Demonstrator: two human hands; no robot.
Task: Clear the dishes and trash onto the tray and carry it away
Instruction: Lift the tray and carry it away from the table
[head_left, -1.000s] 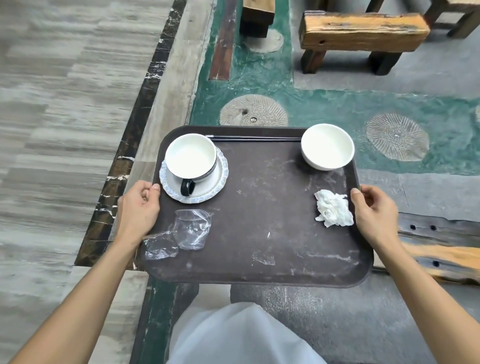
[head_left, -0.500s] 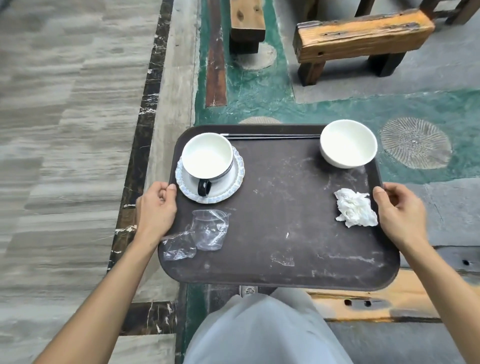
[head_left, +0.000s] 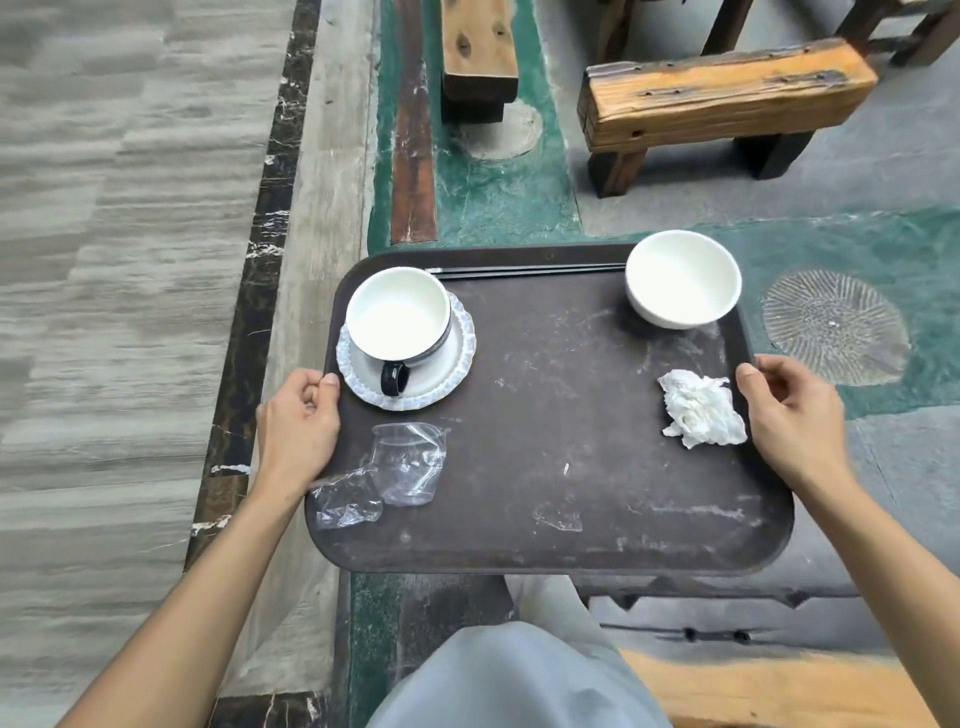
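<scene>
I hold a dark brown tray (head_left: 545, 467) level in the air above the floor. My left hand (head_left: 298, 426) grips its left rim and my right hand (head_left: 789, 410) grips its right rim. On the tray, a white cup with a black handle (head_left: 397, 317) stands on a pale scalloped saucer (head_left: 452, 374) at the far left. A white bowl (head_left: 683, 278) sits at the far right. Black chopsticks (head_left: 524, 270) lie along the far rim. A crumpled white napkin (head_left: 701, 408) lies by my right thumb. A crushed clear plastic cup (head_left: 408, 462) and clear wrapper (head_left: 345, 499) lie near left.
Two rough wooden benches stand ahead, one (head_left: 722, 98) at far right and one (head_left: 478, 52) at the middle top. Another wooden bench (head_left: 769, 680) is low at the right behind the tray. The floor is green and grey on the right; a dark marble strip (head_left: 260, 234) borders grey planks on the left.
The floor and benches have slid down and toward me in view as I walk forward with the tray. Both hands keep their grip and the items on the tray have not shifted.
</scene>
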